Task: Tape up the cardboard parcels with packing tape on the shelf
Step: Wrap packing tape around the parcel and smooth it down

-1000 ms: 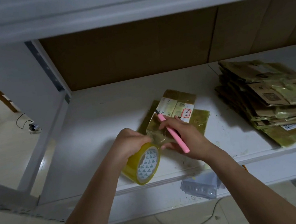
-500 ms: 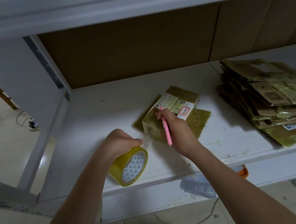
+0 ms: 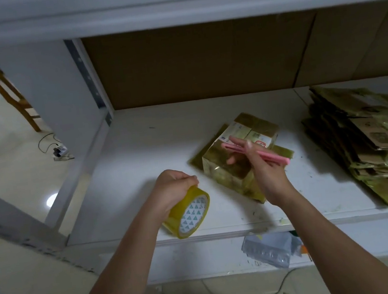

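A small cardboard parcel [image 3: 228, 174], wrapped in glossy yellowish tape with white labels on top, lies on the white shelf [image 3: 140, 158] on top of a flat taped piece. My left hand [image 3: 171, 187] grips a roll of yellow packing tape [image 3: 189, 215] near the shelf's front edge, left of the parcel. My right hand [image 3: 262, 170] is over the parcel and holds a thin pink cutter [image 3: 273, 156], with its fingers stretched toward the labels. No tape strand between roll and parcel is visible.
A stack of flattened taped cardboard parcels [image 3: 374, 140] fills the shelf's right end. Brown cardboard [image 3: 201, 59] lines the back. Below the shelf edge lies a crumpled plastic bag [image 3: 270, 247]. A wooden chair leg [image 3: 5, 90] and a cable with plug [image 3: 59, 149] are on the floor at left.
My right hand has turned the pink cutter from upright to lying across the parcel top. My left hand with the roll stays just left of the parcel.
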`<move>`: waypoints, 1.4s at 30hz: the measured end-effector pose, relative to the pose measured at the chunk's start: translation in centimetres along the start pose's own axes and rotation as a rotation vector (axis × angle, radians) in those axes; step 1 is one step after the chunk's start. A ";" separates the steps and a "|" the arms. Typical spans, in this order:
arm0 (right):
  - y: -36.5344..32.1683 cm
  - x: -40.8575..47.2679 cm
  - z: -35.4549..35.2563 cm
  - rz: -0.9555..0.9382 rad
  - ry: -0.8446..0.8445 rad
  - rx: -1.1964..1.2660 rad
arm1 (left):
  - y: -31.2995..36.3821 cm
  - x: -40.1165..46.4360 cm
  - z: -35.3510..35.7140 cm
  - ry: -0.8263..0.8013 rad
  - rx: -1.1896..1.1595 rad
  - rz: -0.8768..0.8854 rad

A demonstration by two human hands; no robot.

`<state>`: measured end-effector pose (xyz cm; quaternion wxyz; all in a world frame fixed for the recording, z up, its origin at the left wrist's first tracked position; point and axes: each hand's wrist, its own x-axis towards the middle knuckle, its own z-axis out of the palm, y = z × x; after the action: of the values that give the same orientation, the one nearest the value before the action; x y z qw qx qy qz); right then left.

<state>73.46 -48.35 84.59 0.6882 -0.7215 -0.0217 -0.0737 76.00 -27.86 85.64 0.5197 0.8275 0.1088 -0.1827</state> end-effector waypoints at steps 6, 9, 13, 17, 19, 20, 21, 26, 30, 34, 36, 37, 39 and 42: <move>0.0 -0.1 -0.1 0.024 -0.031 0.052 | -0.1 -0.2 0.2 0.012 -0.001 0.019; 0.3 0.0 -0.2 0.043 -0.033 0.006 | -0.1 -0.1 0.5 0.018 0.005 0.022; 0.8 0.0 0.0 -0.014 -0.007 -0.102 | -0.1 -0.1 0.7 0.026 0.024 0.020; 0.7 -0.1 0.6 -0.037 -0.047 -0.207 | 0.0 -0.1 0.8 0.032 0.025 0.022; 0.6 -0.1 0.6 -0.032 -0.063 -0.248 | 0.0 0.0 0.8 0.040 0.028 0.024; 0.7 0.0 0.6 -0.035 -0.068 -0.266 | 0.0 0.0 0.8 0.044 0.027 0.024; 0.8 0.0 0.5 -0.035 -0.072 -0.281 | 0.0 0.1 0.8 0.047 0.026 0.023; 0.8 0.4 0.4 -0.021 -0.079 -0.306 | 0.3 0.0 0.8 0.046 0.033 0.014; 1.0 0.6 0.3 0.035 -0.047 -0.283 | 0.4 -0.1 0.8 0.022 0.021 0.025; 1.2 0.8 0.1 0.097 -0.030 -0.202 | 0.2 -0.1 0.8 -0.030 -0.021 0.036; 1.1 0.9 -0.1 0.101 -0.004 -0.142 | 0.1 -0.1 0.6 -0.069 -0.041 0.042; 1.1 0.9 -0.2 0.098 0.016 -0.101 | 0.1 -0.1 0.4 -0.095 -0.047 0.052; 1.2 1.1 -0.4 0.075 0.051 -0.011 | 0.0 -0.1 -0.1 -0.165 -0.041 0.073; 1.5 1.6 -0.5 0.061 0.066 0.127 | -0.2 -0.3 -0.3 -0.236 0.000 0.091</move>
<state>75.16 -49.05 83.33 0.7348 -0.6739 0.0183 -0.0752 75.74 -27.46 85.72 0.5365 0.8043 0.0093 -0.2552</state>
